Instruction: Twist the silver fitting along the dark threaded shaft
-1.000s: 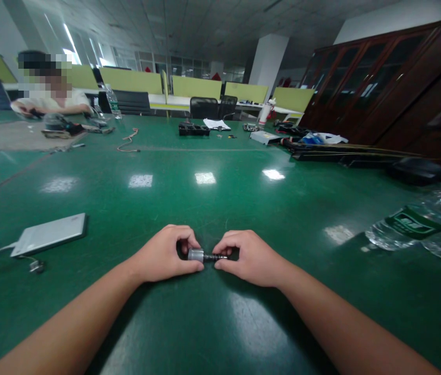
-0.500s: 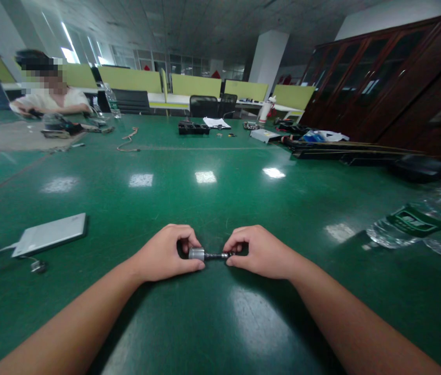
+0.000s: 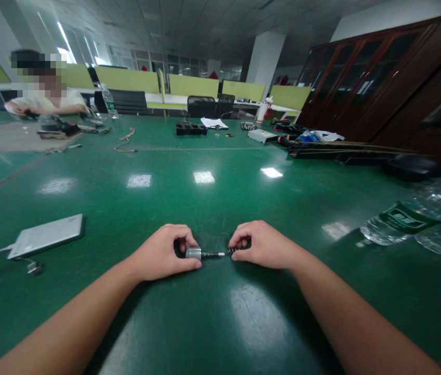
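My left hand (image 3: 165,252) is closed, thumb and fingers pinching a silver metal cylinder with a thin dark shaft (image 3: 212,255) that points right and ends in a bright tip. In my right hand (image 3: 263,245), also closed, a small dark coil spring (image 3: 232,251) is pinched between thumb and fingertips. A short gap separates the spring from the shaft's tip, and the two are roughly in line. Both hands are low over the green tabletop (image 3: 204,208). Part of the spring is hidden by my fingers.
A pale flat box with a cable (image 3: 48,235) lies left, beside a small metal piece (image 3: 35,267). Clear plastic bottles (image 3: 403,221) lie right. Further back are a black tray (image 3: 191,129), papers (image 3: 214,123) and dark long parts (image 3: 333,150). Another person (image 3: 48,101) sits at far left.
My right hand has moved a little to the right, drawing the spring off the shaft's end. The shaft's bright tip is now exposed. My left hand keeps its grip, and the view has shifted slightly.
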### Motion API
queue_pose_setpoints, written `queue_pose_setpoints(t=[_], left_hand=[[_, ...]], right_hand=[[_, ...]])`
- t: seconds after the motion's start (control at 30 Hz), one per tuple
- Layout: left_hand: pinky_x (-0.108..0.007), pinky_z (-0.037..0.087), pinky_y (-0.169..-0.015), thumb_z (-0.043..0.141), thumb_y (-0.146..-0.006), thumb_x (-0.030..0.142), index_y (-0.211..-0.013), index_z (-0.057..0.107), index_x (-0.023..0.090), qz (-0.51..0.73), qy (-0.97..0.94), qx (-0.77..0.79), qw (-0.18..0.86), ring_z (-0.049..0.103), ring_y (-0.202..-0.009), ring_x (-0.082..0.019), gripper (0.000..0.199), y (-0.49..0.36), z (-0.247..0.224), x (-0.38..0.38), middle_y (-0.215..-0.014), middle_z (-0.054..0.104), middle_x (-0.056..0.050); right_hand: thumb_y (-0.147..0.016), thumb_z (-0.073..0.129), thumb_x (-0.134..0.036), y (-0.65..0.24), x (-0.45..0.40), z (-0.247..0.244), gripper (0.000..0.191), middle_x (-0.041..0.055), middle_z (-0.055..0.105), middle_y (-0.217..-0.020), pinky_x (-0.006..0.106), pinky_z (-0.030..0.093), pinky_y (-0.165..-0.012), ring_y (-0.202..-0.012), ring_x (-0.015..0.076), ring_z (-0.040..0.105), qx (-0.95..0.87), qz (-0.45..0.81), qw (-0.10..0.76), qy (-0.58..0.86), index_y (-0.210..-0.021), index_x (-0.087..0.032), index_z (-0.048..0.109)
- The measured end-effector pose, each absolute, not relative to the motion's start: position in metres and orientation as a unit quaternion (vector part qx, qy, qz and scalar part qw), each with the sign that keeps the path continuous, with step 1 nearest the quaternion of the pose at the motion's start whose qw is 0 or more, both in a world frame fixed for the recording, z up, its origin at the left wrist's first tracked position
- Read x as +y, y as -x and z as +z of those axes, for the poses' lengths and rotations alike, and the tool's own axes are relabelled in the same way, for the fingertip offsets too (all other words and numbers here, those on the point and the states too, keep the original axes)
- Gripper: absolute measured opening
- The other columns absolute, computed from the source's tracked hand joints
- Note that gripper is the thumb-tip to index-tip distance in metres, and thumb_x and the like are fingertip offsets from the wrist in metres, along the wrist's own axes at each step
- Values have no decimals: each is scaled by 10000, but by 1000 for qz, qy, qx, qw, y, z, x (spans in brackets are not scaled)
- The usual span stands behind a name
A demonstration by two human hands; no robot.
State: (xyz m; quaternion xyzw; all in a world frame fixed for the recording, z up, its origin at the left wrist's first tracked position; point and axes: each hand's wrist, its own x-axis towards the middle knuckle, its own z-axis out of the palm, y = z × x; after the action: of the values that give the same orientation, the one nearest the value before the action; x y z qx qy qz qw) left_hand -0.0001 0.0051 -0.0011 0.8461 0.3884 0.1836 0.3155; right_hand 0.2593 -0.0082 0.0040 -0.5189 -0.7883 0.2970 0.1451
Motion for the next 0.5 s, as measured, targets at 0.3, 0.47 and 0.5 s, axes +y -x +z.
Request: queue_pose_setpoints(t=[0.3,0.47,0.5], left_hand=[[-251,435,-662,785,-703,355,-807,673,166,186,-845,389,317,585,-702,-151,243,1,-2,5,-758,636,0],[-252,430,-657,785,-703,354,-809,677,167,183,-846,389,314,587,-702,-151,240,2,-1,4,-758,633,0],[-250,429,-654,783,-705,352,-807,678,168,184,-847,389,314,586,-701,-150,235,2,-1,4,-757,632,1]], right_hand=[[-683,753,-188,-258,-9,5,124,11,664,-741,247,436,-621,-670,131,578,-781,327,168,506,-807,-187,764],[-681,751,-173,-257,-10,4,130,11,659,-742,250,437,-625,-676,133,579,-785,328,168,498,-810,-181,762],[-680,751,-172,-257,-10,4,129,11,658,-742,250,435,-622,-673,133,578,-786,328,166,497,-808,-181,762]])
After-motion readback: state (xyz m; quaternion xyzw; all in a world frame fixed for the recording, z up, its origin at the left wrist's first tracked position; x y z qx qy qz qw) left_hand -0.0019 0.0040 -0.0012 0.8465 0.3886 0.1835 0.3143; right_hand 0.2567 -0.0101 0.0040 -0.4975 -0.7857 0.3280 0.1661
